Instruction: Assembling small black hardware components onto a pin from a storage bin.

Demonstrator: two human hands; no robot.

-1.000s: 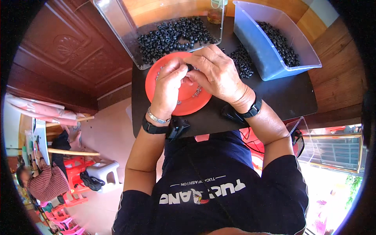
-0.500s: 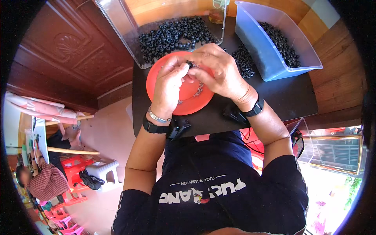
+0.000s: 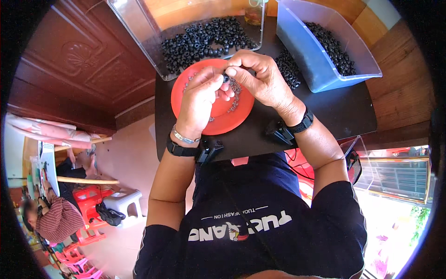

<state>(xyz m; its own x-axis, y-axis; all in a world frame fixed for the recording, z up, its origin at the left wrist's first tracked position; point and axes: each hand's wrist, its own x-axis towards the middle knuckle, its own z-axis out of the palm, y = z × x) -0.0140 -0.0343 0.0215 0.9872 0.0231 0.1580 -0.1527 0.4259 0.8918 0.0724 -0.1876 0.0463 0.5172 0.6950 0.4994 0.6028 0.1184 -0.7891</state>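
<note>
My left hand [image 3: 197, 100] pinches a small round black part [image 3: 226, 79], which has a hole in its end, between thumb and fingers. Just above that part, the thumb and forefinger of my right hand [image 3: 267, 83] come together. Whatever they may hold is too small to make out. Both hands are over a red-orange plate [image 3: 224, 124]. Small silvery metal pieces [image 3: 236, 95] lie on the plate, partly hidden by my hands.
Behind the plate, a clear bin [image 3: 141, 35] holds many black parts [image 3: 204, 39]. A bluish bin [image 3: 316, 65] with smaller black pieces [image 3: 332, 49] stands right, beside a loose black heap [image 3: 287, 67]. Black devices [image 3: 211, 151] sit by my wrists. Another person [image 3: 58, 218] sits far left.
My right hand has lifted slightly away from the black part, its thumb and forefinger now higher. The black part shows more, and more of the metal pieces on the plate are visible.
</note>
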